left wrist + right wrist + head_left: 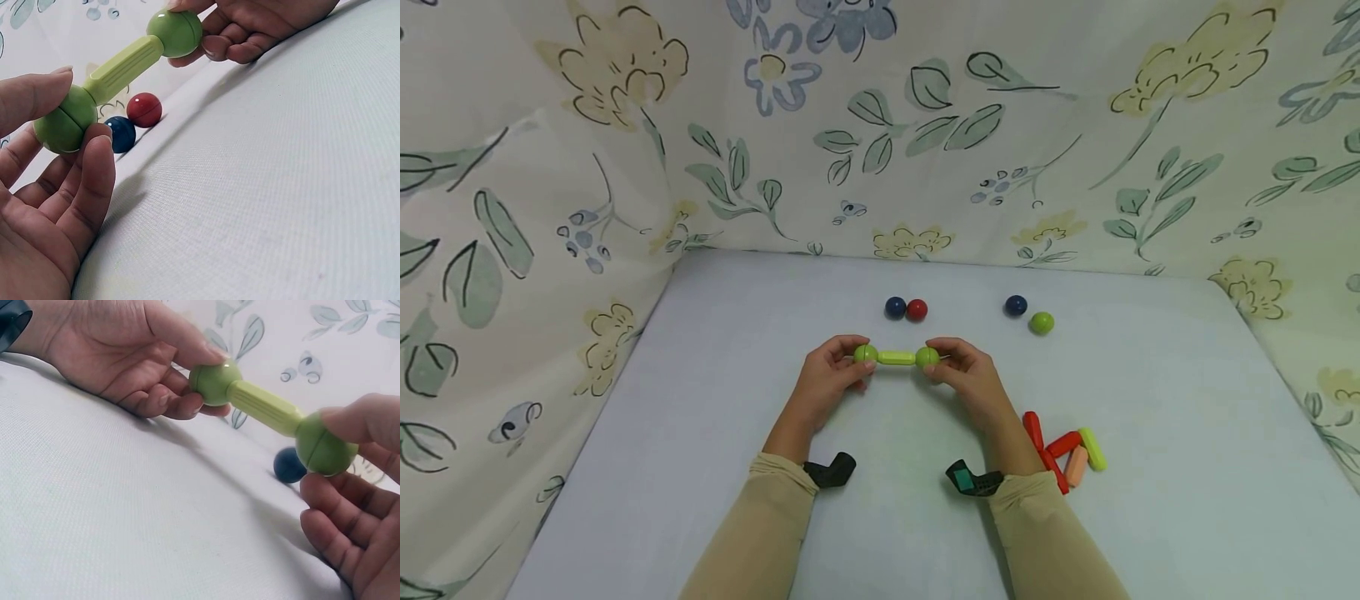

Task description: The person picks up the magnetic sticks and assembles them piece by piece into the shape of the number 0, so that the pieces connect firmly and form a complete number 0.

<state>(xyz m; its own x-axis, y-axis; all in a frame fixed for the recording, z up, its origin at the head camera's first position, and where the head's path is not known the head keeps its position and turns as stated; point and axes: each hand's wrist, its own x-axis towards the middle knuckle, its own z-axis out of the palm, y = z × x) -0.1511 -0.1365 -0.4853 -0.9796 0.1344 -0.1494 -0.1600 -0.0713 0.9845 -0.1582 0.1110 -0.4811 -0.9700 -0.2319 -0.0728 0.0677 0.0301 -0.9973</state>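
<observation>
A white table (pixel 880 517) stands before a floral cloth (pixel 625 183), which hangs at its left, back and right. Left of centre, the left hand (pixel 823 381), its fingers bent, pinches the left green ball (pixel 864 354) between thumb and fingertips. That ball caps one end of a yellow-green bar (pixel 897 358), held up off the table; the bar's long axis lies level, running left to right, nearly parallel to the far edge. Just behind the bar, a dark blue ball (pixel 895 308) and a red ball (pixel 917 310) sit side by side. The right green ball (pixel 927 357) caps the bar's other end, so the ends point at the two palms. The right hand (pixel 973 379) pinches it likewise, thumb and fingertips closed around it. Farther right, near the back, rest another dark blue ball (pixel 1016 306) and a loose green ball (pixel 1042 323). Beside the right forearm lie three red sticks (pixel 1033 430), an orange stick (pixel 1077 467) and a yellow-green stick (pixel 1092 449).
</observation>
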